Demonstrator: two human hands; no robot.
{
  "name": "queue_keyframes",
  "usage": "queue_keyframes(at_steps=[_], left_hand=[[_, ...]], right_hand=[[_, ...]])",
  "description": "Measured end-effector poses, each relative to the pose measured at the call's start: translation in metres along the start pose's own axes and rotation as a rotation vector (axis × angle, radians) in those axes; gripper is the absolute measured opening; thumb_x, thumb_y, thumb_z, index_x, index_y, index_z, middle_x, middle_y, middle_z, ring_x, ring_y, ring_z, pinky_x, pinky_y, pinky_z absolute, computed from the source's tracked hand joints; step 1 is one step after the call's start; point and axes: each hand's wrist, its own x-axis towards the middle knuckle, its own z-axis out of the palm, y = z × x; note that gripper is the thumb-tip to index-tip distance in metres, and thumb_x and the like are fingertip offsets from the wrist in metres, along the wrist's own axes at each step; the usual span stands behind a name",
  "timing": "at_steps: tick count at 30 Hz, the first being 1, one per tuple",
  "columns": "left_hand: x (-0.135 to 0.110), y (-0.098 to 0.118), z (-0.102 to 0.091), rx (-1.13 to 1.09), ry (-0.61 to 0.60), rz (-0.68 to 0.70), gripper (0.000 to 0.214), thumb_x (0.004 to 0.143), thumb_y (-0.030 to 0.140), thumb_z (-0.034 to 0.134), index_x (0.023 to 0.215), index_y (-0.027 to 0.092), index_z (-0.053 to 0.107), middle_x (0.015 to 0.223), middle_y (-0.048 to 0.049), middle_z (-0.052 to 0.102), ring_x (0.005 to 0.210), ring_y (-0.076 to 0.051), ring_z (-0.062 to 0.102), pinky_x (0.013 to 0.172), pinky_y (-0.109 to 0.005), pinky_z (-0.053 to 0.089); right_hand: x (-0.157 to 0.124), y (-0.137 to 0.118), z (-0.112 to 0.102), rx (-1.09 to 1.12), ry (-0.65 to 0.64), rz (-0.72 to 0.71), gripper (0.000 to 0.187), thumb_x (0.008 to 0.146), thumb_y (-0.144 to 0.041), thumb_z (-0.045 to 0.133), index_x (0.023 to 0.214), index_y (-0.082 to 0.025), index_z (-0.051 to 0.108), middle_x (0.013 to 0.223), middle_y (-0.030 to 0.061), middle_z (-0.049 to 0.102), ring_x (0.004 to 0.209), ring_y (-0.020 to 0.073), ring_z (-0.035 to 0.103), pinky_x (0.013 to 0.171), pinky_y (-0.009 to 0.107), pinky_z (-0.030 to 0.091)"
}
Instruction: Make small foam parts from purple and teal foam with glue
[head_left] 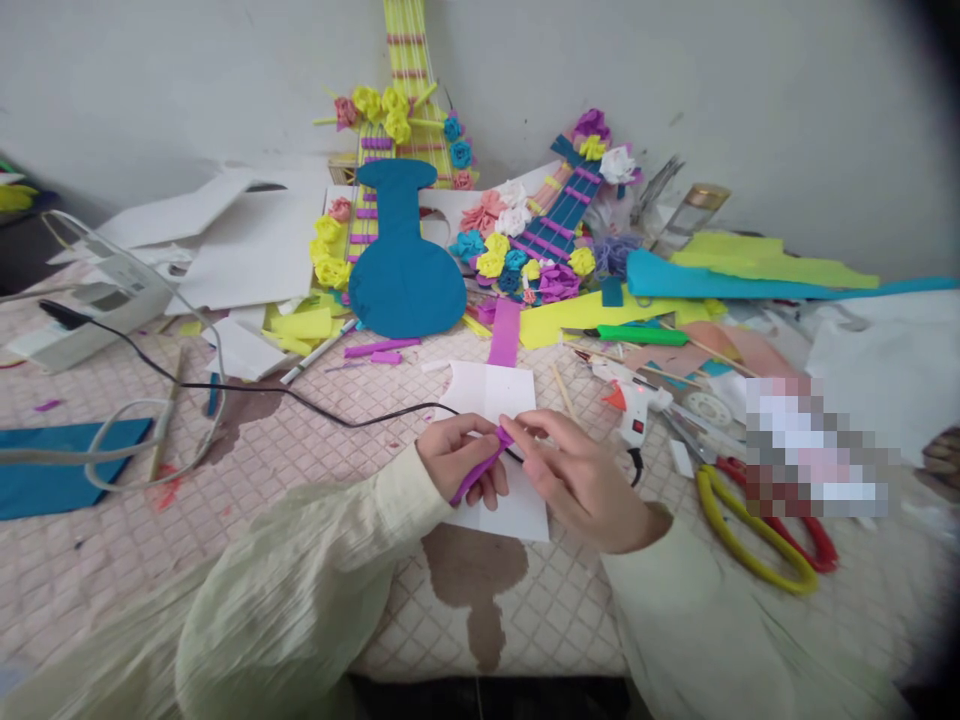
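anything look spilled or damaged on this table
Yes: a dark brown patch breaks the pale pattern of the tablecloth, by the near edge of the white paper. Whether it is a stain or wear, I cannot tell.

Pale green sleeves [285, 590] — long, loose, creased — with plain cuffs [418, 493].

Left hand [466, 458] and right hand [581, 482] meet, both loosely curled.
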Motion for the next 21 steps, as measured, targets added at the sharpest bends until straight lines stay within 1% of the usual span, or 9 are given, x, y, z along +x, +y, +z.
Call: queue_keyframes(at_steps=[3,5,7,9,11,13,16,19,21], left_hand=[[0.001,-0.003,0.0,0.059,0.027,0.017,0.022,0.071,0.034,0.056,0.073,0.014,0.048,0.042,0.001,0.058,0.029,-0.009,0.05,0.026,-0.014,0.03],[0.0,-0.007,0.0,0.105,0.029,0.072,0.024,0.073,0.036,0.054,0.076,0.013,0.049,0.042,0.0018,0.056,0.029,-0.009,0.049,0.027,-0.015,0.029],[-0.002,-0.009,0.001,0.146,0.012,0.166,0.026,0.076,0.038,0.051,0.081,0.013,0.05,0.047,0.0018,0.056,0.032,-0.008,0.049,0.029,-0.015,0.03],[-0.005,-0.01,0.002,0.2,-0.002,0.267,0.026,0.079,0.038,0.047,0.087,0.013,0.051,0.054,0.0009,0.057,0.038,-0.008,0.051,0.034,-0.016,0.034],[-0.009,-0.009,0.004,0.283,-0.011,0.347,0.024,0.082,0.035,0.044,0.089,0.013,0.051,0.06,-0.0001,0.057,0.045,-0.007,0.051,0.04,-0.018,0.037],[-0.011,-0.007,0.005,0.362,-0.021,0.401,0.021,0.084,0.032,0.042,0.088,0.014,0.053,0.063,-0.0007,0.057,0.049,-0.007,0.05,0.046,-0.019,0.039],[-0.012,-0.007,0.006,0.408,-0.06,0.462,0.021,0.084,0.031,0.042,0.087,0.014,0.054,0.068,-0.0029,0.058,0.054,-0.009,0.05,0.052,-0.022,0.042],[-0.011,-0.008,0.005,0.387,-0.094,0.487,0.021,0.085,0.031,0.041,0.088,0.014,0.053,0.073,-0.0057,0.06,0.06,-0.011,0.053,0.052,-0.022,0.043],[-0.01,-0.008,0.005,0.387,-0.098,0.482,0.02,0.085,0.03,0.042,0.088,0.014,0.052,0.072,-0.0055,0.06,0.058,-0.011,0.052,0.05,-0.022,0.043]], right_hand=[[0.001,0.0,-0.001,-0.074,-0.041,-0.025,0.037,0.085,-0.03,0.04,0.118,-0.017,0.053,0.107,0.0113,0.053,0.097,0.0232,0.049,0.084,0.043,0.04],[0.001,-0.001,-0.002,0.012,-0.003,-0.002,0.035,0.085,-0.028,0.041,0.116,-0.019,0.055,0.108,0.0103,0.053,0.099,0.0228,0.049,0.084,0.042,0.04],[0.0,-0.004,-0.003,0.22,0.098,0.071,0.033,0.087,-0.025,0.037,0.115,-0.022,0.055,0.108,0.0079,0.054,0.098,0.0193,0.051,0.083,0.038,0.041],[-0.001,-0.006,-0.003,0.463,0.194,0.189,0.032,0.089,-0.024,0.035,0.112,-0.024,0.057,0.102,0.0053,0.056,0.091,0.016,0.053,0.079,0.034,0.043],[-0.001,-0.007,-0.001,0.695,0.232,0.319,0.029,0.088,-0.028,0.038,0.104,-0.025,0.061,0.092,0.0039,0.058,0.083,0.0152,0.055,0.075,0.034,0.045],[0.0,-0.007,0.001,0.913,0.226,0.439,0.024,0.085,-0.032,0.044,0.094,-0.022,0.065,0.079,0.0028,0.058,0.075,0.0151,0.054,0.071,0.034,0.045],[0.003,-0.007,0.006,1.176,0.197,0.556,0.019,0.078,-0.035,0.054,0.082,-0.019,0.064,0.065,0.0003,0.056,0.064,0.0137,0.053,0.063,0.033,0.044],[0.006,-0.011,0.008,1.303,0.18,0.606,0.018,0.073,-0.035,0.061,0.078,-0.018,0.062,0.061,-0.0012,0.055,0.058,0.0119,0.051,0.058,0.03,0.042],[0.006,-0.012,0.01,1.336,0.178,0.612,0.018,0.073,-0.034,0.062,0.08,-0.018,0.061,0.06,-0.002,0.055,0.056,0.0109,0.05,0.057,0.029,0.041]])
